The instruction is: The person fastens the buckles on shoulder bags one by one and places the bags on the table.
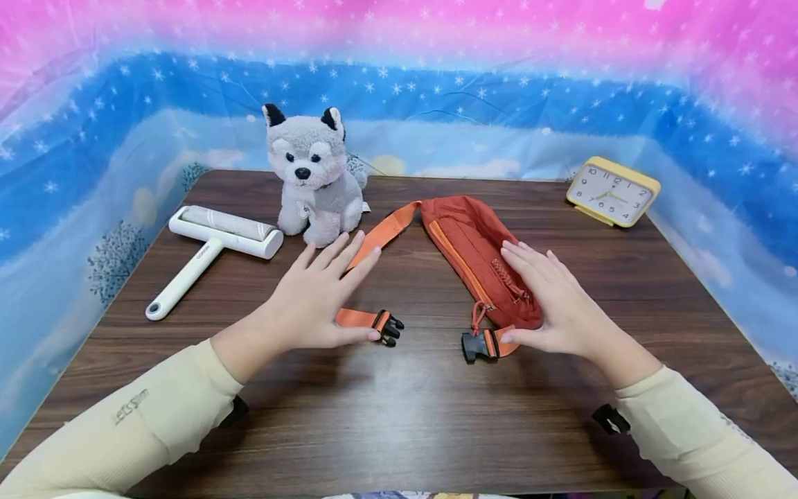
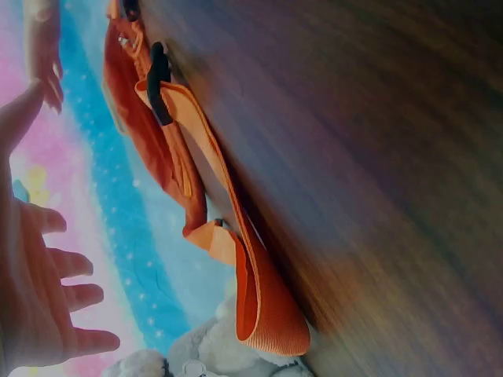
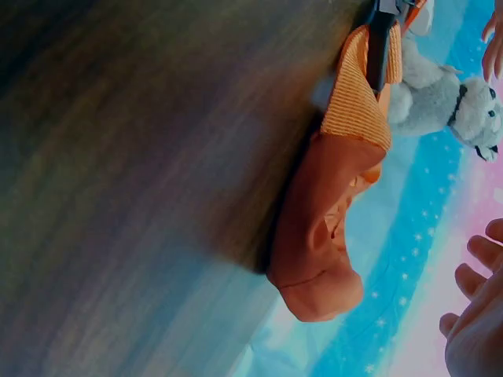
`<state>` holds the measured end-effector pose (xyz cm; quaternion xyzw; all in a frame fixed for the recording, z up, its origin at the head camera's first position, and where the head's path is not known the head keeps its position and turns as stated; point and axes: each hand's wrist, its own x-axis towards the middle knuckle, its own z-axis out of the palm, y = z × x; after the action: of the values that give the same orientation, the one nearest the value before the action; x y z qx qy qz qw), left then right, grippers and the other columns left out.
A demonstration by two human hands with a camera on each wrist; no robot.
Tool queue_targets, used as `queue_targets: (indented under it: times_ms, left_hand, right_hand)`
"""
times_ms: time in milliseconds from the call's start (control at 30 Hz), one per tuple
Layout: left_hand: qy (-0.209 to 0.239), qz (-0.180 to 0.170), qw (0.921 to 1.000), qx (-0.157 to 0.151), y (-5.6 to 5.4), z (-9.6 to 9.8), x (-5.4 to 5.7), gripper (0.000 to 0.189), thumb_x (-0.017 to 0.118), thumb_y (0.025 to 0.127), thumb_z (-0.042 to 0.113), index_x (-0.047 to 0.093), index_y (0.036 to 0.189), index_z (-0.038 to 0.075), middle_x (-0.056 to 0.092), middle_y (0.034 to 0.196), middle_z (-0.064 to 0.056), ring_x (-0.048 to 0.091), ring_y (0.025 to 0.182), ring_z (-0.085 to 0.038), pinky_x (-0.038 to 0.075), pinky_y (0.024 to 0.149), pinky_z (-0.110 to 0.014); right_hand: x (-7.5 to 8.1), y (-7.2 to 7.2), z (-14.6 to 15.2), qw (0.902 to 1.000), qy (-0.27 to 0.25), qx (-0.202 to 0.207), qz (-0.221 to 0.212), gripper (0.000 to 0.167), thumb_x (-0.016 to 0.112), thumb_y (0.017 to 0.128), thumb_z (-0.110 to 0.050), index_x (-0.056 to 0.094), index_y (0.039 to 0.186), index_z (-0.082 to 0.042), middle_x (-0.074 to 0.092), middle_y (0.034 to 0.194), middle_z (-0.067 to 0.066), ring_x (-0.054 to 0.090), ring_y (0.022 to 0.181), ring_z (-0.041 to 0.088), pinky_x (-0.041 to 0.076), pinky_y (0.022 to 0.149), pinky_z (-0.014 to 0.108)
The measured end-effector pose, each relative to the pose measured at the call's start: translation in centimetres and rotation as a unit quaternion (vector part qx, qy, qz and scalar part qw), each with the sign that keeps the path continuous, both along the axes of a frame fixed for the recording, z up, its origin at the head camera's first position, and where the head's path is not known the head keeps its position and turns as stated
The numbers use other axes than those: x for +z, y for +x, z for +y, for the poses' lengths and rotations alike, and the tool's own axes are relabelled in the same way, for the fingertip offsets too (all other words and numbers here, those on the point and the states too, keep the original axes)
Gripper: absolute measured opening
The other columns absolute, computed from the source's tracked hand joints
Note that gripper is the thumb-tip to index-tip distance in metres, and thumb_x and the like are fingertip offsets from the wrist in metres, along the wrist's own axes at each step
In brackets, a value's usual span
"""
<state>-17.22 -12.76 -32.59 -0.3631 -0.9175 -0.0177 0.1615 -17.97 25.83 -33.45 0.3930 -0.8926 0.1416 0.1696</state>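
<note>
A rust-red waist bag (image 1: 470, 253) lies on the dark wooden table, its zip edged in orange. From its far end an orange strap (image 1: 389, 232) runs to the left and ends in a black prong buckle (image 1: 388, 328). The matching black socket buckle (image 1: 479, 345) lies at the bag's near end. My left hand (image 1: 314, 298) hovers over the strap with fingers spread, hiding part of it. Above the bag's near right side is my right hand (image 1: 564, 305), fingers extended. In the wrist views both the left hand (image 2: 39, 290) and right hand (image 3: 479, 306) are apart from the bag and hold nothing.
A grey plush husky (image 1: 318, 177) sits at the back, left of the bag. Left of it lies a white lint roller (image 1: 218, 239). A yellow alarm clock (image 1: 612, 192) stands at the back right. Snowflake-patterned cloth (image 1: 436, 90) surrounds the table (image 1: 405, 430).
</note>
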Motion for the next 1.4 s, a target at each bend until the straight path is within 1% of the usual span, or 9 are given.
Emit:
queue_targets:
  times_ms: [200, 367, 567, 767, 900, 1000, 1133, 1300, 1400]
  left_hand:
    - [-0.010, -0.010, 0.9998, -0.014, -0.5, 0.8, -0.5, 0.105, 0.046, 0.072, 0.081, 0.024, 0.149, 0.012, 0.020, 0.152, -0.016, 0.017, 0.138, -0.033, 0.022, 0.101, -0.059]
    - [-0.044, -0.028, 0.9985, -0.014, -0.9, 1.4, -0.8, 0.106, 0.047, 0.073, 0.080, 0.023, 0.149, 0.009, 0.021, 0.151, -0.016, 0.018, 0.138, -0.033, 0.021, 0.102, -0.059]
    - [-0.072, -0.070, 0.9944, -0.031, -1.0, 1.8, -1.4, 0.104, 0.047, 0.075, 0.078, 0.031, 0.146, 0.004, 0.030, 0.148, -0.016, 0.027, 0.135, -0.032, 0.022, 0.103, -0.057]
    - [-0.076, -0.113, 0.9881, -0.071, -1.0, 2.2, -2.0, 0.096, 0.057, 0.075, 0.071, 0.043, 0.137, -0.001, 0.048, 0.131, -0.016, 0.043, 0.120, -0.029, 0.031, 0.100, -0.049]
    - [-0.076, -0.136, 0.9837, -0.090, -1.0, 2.6, -2.1, 0.091, 0.066, 0.074, 0.064, 0.048, 0.130, -0.004, 0.053, 0.117, -0.013, 0.047, 0.105, -0.026, 0.038, 0.093, -0.039]
    - [-0.076, -0.165, 0.9795, -0.087, -1.0, 2.8, -2.0, 0.086, 0.070, 0.074, 0.058, 0.048, 0.129, -0.004, 0.052, 0.115, -0.011, 0.047, 0.102, -0.024, 0.040, 0.089, -0.036]
    - [-0.067, -0.208, 0.9729, -0.075, -0.9, 3.1, -1.8, 0.077, 0.075, 0.074, 0.050, 0.049, 0.126, -0.001, 0.051, 0.111, -0.008, 0.045, 0.098, -0.022, 0.042, 0.084, -0.035]
    - [-0.061, -0.214, 0.9718, -0.077, -1.0, 3.3, -1.7, 0.059, 0.078, 0.074, 0.043, 0.052, 0.111, 0.005, 0.047, 0.097, -0.001, 0.042, 0.087, -0.019, 0.041, 0.073, -0.032]
    - [-0.061, -0.213, 0.9723, -0.075, -1.0, 3.3, -1.7, 0.050, 0.079, 0.074, 0.039, 0.053, 0.103, 0.009, 0.045, 0.092, 0.001, 0.041, 0.084, -0.018, 0.039, 0.069, -0.031]
  right_hand:
    - [-0.9, -0.3, 0.0, 0.9994, -0.004, 0.013, -0.033, 0.114, 0.078, 0.062, -0.060, 0.024, 0.148, -0.009, 0.028, 0.150, 0.010, 0.023, 0.137, 0.031, 0.017, 0.105, 0.056]
    - [-1.5, -0.5, -0.5, 0.9984, -0.012, 0.031, -0.046, 0.111, 0.082, 0.060, -0.055, 0.031, 0.144, -0.004, 0.037, 0.144, 0.011, 0.031, 0.132, 0.030, 0.024, 0.102, 0.054]
    - [-2.0, -0.3, -0.8, 0.9953, 0.000, 0.053, -0.082, 0.099, 0.079, 0.065, -0.056, 0.040, 0.138, -0.004, 0.044, 0.137, 0.009, 0.037, 0.128, 0.026, 0.021, 0.101, 0.060]
    - [-2.5, 0.1, -1.1, 0.9930, 0.026, 0.068, -0.093, 0.086, 0.077, 0.068, -0.055, 0.050, 0.129, -0.001, 0.053, 0.128, 0.009, 0.044, 0.122, 0.025, 0.017, 0.102, 0.060]
    - [-2.6, 0.3, -1.5, 0.9911, 0.031, 0.078, -0.104, 0.074, 0.079, 0.069, -0.048, 0.055, 0.123, -0.004, 0.057, 0.122, 0.004, 0.048, 0.118, 0.018, 0.019, 0.102, 0.058]
    - [-2.7, 0.5, -1.7, 0.9894, 0.033, 0.089, -0.110, 0.064, 0.080, 0.070, -0.044, 0.058, 0.117, -0.008, 0.059, 0.115, -0.001, 0.050, 0.113, 0.013, 0.021, 0.101, 0.059]
    - [-2.9, 0.6, -1.9, 0.9883, 0.030, 0.113, -0.098, 0.057, 0.081, 0.069, -0.042, 0.060, 0.111, -0.010, 0.060, 0.108, -0.002, 0.052, 0.105, 0.014, 0.029, 0.097, 0.054]
    - [-2.8, 0.5, -2.0, 0.9868, 0.022, 0.133, -0.089, 0.054, 0.084, 0.065, -0.039, 0.062, 0.104, -0.009, 0.061, 0.102, -0.003, 0.053, 0.097, 0.014, 0.037, 0.089, 0.041]
    - [-2.8, 0.5, -2.1, 0.9870, 0.033, 0.133, -0.084, 0.057, 0.085, 0.063, -0.040, 0.062, 0.104, -0.008, 0.061, 0.102, -0.003, 0.054, 0.097, 0.014, 0.038, 0.087, 0.040]
